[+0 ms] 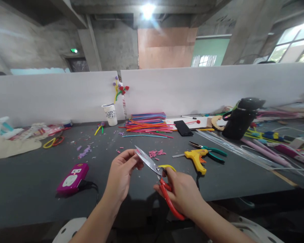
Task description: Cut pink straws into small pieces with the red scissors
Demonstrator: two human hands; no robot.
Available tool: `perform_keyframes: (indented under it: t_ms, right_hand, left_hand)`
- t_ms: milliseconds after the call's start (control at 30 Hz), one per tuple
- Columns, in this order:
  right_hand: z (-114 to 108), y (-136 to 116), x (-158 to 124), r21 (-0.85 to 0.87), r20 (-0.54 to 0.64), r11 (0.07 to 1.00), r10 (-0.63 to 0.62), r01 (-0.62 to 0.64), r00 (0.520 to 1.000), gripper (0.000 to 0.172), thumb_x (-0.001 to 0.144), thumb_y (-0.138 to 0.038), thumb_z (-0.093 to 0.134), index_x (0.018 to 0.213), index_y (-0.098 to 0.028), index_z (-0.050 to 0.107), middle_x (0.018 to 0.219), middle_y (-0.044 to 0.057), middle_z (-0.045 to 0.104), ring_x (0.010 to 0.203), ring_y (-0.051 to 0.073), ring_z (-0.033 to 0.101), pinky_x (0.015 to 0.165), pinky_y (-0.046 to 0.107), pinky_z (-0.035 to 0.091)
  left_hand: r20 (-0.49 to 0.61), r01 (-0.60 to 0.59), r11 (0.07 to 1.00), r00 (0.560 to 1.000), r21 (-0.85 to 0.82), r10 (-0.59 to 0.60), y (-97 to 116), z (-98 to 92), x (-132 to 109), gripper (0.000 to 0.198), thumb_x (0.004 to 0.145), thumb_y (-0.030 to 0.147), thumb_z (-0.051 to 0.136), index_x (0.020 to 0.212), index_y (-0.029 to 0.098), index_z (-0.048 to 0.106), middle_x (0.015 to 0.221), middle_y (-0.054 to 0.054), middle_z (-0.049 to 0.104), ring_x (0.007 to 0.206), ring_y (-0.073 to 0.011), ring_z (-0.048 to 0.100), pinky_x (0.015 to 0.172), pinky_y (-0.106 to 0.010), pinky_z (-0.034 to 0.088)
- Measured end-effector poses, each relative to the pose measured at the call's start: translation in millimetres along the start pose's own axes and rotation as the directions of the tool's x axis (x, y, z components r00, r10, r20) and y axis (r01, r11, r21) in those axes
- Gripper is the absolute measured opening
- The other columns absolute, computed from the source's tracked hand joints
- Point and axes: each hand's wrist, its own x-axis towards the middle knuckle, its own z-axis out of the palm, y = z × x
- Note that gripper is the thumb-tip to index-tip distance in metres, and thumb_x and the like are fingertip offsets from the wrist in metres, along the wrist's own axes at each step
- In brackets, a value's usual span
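Note:
My right hand (181,190) is closed on the scissors (148,161), which have one red and one yellow handle. Their blades point up and left, and the tips reach the fingers of my left hand (124,168). Thumb and fingertips of that hand are pinched together beside the blades; a small bit of pink shows there, too small to make out. Small pink cut pieces (157,153) lie on the table just beyond the scissors. Behind them is a stack of coloured pipe cleaners (149,125).
On the dark table (111,209) are a yellow glue gun (196,158), green-handled pliers (214,152), a phone (182,128), a black jug (239,119), a white cup (110,114), a magenta power box (73,179) and purple scraps (84,152).

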Motion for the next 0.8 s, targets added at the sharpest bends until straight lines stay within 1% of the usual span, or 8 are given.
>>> perform_keyframes:
  t_ms: [200,467,667,800]
  right_hand:
    - [-0.1,1.0,-0.9,-0.01,-0.015,1.0,-0.021,0.02,1.0,0.025,0.077,-0.043,0.041,0.077,-0.018,0.047,0.057,0.0,0.056,0.052,0.015,0.053,0.047,0.022,0.025]
    - [0.5,1.5,0.3,-0.059,-0.02,0.998,-0.023,0.022,1.0,0.027,0.078,-0.045,0.04,0.075,-0.019,0.047,0.053,0.0,0.055,0.05,0.015,0.054,0.046,0.023,0.024]
    - [-0.1,0.1,0.3,-0.07,-0.038,0.997,-0.034,0.031,0.999,0.028,0.079,-0.045,0.039,0.072,-0.019,0.047,0.051,0.0,0.055,0.048,0.015,0.054,0.045,0.023,0.023]
    - [1.1,0.5,1.4,-0.096,-0.054,0.995,-0.045,0.039,0.998,0.029,0.078,-0.046,0.039,0.072,-0.019,0.047,0.053,0.001,0.057,0.049,0.016,0.055,0.046,0.024,0.025]
  left_hand:
    - [-0.014,0.0,1.0,1.0,-0.002,0.0,0.8,0.9,0.3,0.007,0.066,0.021,0.06,0.067,0.013,0.059,0.06,0.0,0.056,0.051,-0.0078,0.047,0.05,-0.019,0.037]
    - [-0.005,-0.005,0.999,1.0,-0.033,0.005,1.7,1.2,-0.3,0.006,0.066,0.019,0.06,0.065,0.014,0.058,0.057,0.001,0.055,0.05,-0.0071,0.047,0.05,-0.019,0.037]
    - [-0.005,0.016,0.998,1.0,-0.053,-0.017,2.7,1.6,-1.1,0.006,0.066,0.019,0.06,0.064,0.014,0.059,0.058,0.002,0.055,0.05,-0.007,0.047,0.05,-0.018,0.037]
    - [0.002,0.026,0.997,1.0,-0.07,-0.026,1.9,1.4,-0.9,0.006,0.065,0.02,0.061,0.064,0.014,0.06,0.059,0.002,0.055,0.051,-0.0067,0.048,0.05,-0.018,0.038]
